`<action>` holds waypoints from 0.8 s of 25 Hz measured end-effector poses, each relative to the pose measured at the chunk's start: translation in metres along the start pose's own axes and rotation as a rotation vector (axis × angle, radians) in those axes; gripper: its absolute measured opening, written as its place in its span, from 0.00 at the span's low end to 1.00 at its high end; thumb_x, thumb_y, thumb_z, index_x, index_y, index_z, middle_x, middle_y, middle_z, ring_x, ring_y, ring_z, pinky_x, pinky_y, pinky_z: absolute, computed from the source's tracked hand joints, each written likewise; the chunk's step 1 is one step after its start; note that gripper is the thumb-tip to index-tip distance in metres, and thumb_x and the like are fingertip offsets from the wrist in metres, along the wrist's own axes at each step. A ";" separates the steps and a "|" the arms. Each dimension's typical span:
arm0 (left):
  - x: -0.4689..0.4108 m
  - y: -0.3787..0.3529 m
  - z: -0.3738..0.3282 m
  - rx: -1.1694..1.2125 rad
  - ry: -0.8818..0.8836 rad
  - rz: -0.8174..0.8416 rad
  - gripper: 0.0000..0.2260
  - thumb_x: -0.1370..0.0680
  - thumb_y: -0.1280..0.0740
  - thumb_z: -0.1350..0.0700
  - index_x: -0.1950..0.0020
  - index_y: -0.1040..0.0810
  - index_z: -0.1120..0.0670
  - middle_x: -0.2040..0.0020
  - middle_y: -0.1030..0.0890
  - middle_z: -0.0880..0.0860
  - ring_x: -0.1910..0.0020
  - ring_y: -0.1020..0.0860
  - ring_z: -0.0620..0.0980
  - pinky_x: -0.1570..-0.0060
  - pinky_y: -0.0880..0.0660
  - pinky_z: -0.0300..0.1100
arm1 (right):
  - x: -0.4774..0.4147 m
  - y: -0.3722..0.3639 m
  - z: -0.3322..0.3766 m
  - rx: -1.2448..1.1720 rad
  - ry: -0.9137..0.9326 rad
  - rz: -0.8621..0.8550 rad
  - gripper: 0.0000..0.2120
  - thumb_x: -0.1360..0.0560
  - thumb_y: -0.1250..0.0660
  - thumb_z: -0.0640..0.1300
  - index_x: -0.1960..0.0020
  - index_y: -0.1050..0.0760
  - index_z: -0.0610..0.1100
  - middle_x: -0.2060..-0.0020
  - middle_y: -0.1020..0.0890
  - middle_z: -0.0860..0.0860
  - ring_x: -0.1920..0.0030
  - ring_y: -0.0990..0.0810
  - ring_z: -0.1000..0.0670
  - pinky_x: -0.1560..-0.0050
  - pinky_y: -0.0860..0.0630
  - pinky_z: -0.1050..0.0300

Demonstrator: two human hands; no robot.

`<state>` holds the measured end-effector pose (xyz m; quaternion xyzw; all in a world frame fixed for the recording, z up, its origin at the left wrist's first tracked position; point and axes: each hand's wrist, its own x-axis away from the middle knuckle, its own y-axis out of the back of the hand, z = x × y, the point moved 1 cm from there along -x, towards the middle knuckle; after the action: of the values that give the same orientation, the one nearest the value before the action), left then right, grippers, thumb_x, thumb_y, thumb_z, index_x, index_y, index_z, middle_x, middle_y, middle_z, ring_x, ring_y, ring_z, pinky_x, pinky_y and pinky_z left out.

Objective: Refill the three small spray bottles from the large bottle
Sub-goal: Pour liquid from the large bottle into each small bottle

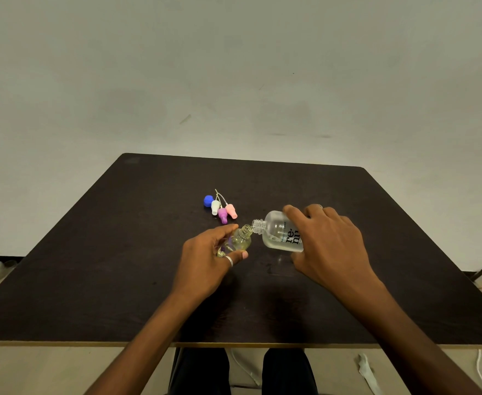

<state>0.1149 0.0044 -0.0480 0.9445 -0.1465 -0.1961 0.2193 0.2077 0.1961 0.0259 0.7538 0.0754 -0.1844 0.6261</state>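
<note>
Small spray bottle (238,241): tilted over mid-surface (120,252), gripped by the left hand (205,260), open neck meeting the pouring mouth.
Large bottle (279,233): clasped by the right hand (328,246), tipped leftward.
Pour: line up the necks, tip slowly.
Spray heads (222,210): lying just beyond.

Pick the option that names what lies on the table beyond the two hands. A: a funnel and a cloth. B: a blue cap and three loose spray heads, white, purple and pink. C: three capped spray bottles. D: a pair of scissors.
B: a blue cap lies on the table next to the white spray head, the purple spray head and the pink spray head, all off their bottles.
</note>
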 end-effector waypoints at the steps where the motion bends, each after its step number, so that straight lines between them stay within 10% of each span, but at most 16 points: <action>1: 0.000 0.000 0.000 -0.003 0.001 0.002 0.29 0.30 0.21 0.52 0.30 0.24 0.48 0.38 0.18 0.47 0.42 0.20 0.38 0.41 0.27 0.31 | 0.000 0.000 0.000 -0.001 -0.001 0.000 0.37 0.33 0.26 0.53 0.29 0.37 0.55 0.44 0.23 0.49 0.45 0.24 0.47 0.50 0.25 0.52; 20: 0.000 0.000 0.000 -0.018 0.000 0.005 0.29 0.30 0.22 0.52 0.30 0.24 0.48 0.37 0.19 0.46 0.41 0.21 0.39 0.38 0.25 0.36 | 0.000 0.001 0.000 -0.004 -0.001 0.001 0.37 0.33 0.26 0.53 0.28 0.38 0.55 0.43 0.23 0.49 0.44 0.24 0.46 0.48 0.26 0.52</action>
<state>0.1148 0.0044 -0.0477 0.9421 -0.1468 -0.1969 0.2282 0.2077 0.1957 0.0270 0.7525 0.0752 -0.1843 0.6278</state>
